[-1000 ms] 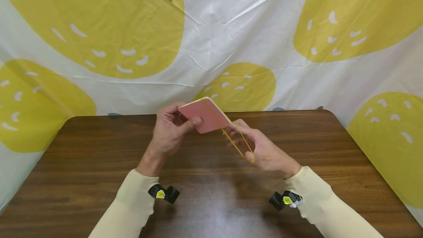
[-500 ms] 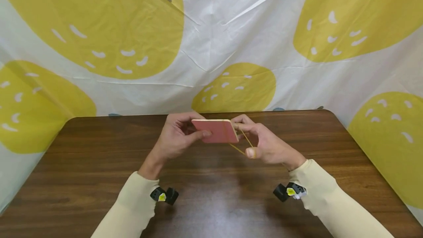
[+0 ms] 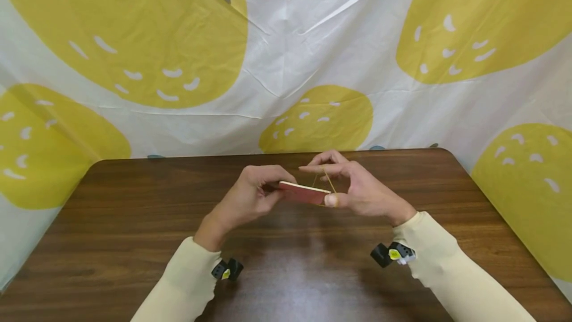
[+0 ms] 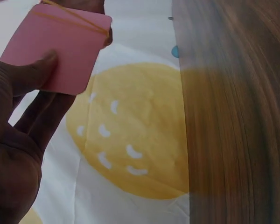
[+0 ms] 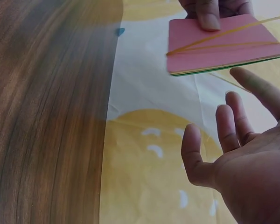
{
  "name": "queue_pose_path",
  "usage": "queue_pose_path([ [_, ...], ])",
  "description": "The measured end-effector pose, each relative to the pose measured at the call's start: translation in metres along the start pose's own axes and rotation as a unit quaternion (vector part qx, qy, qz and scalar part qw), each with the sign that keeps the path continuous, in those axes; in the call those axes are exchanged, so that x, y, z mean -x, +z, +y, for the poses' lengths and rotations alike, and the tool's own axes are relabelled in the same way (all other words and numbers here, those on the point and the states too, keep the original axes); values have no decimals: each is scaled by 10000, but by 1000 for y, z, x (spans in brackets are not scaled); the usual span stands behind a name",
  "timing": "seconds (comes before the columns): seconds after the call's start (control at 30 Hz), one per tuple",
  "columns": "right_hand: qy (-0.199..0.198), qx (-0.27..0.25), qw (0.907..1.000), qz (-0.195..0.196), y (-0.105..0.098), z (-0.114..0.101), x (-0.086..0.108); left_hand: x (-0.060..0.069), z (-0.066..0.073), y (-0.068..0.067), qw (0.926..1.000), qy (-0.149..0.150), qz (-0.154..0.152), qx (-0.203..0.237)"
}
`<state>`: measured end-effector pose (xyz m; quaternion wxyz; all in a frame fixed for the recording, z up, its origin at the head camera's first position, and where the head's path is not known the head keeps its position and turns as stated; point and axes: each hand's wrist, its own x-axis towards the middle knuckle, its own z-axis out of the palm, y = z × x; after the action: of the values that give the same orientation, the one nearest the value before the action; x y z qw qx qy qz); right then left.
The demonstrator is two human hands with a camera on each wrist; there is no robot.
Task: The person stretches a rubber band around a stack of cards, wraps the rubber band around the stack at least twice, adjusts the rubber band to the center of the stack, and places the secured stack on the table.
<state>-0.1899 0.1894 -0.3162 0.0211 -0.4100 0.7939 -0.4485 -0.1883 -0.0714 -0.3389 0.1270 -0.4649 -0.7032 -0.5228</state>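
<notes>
A small pink notebook [image 3: 305, 193] is held above the table, tilted so that its edge faces the head camera. The left hand [image 3: 250, 195] pinches its left end, thumb on the pink cover [image 4: 74, 51] and fingers behind. A thin yellow elastic band [image 3: 329, 181] stretches from the notebook to the right hand [image 3: 366, 190], looped over the extended index finger and the thumb. In the right wrist view the band crosses the cover [image 5: 214, 39] in two lines, and the right hand's other fingers [image 5: 226, 130] are spread below the notebook.
The brown wooden table [image 3: 286, 272] lies beneath both hands. Behind it and at its sides hangs a white cloth [image 3: 286, 58] with large yellow fruit shapes. Each sleeve carries a small black camera [image 3: 228, 269] at the wrist.
The notebook has come lower and slightly right, tilting from a visible cover to nearly edge-on. The left hand moved right with it. The right index finger has straightened, with the band still looped.
</notes>
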Motion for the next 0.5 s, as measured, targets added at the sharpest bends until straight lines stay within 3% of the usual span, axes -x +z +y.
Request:
queue_pose_path([
  [0.27,344,111,9993,104,-3,0,-1,-1,5,4,9900,769,-321,-1140],
  [0.5,438,-83,9989,167,-5,1,0,-2,10,2,9797,1044,-303,-1682],
])
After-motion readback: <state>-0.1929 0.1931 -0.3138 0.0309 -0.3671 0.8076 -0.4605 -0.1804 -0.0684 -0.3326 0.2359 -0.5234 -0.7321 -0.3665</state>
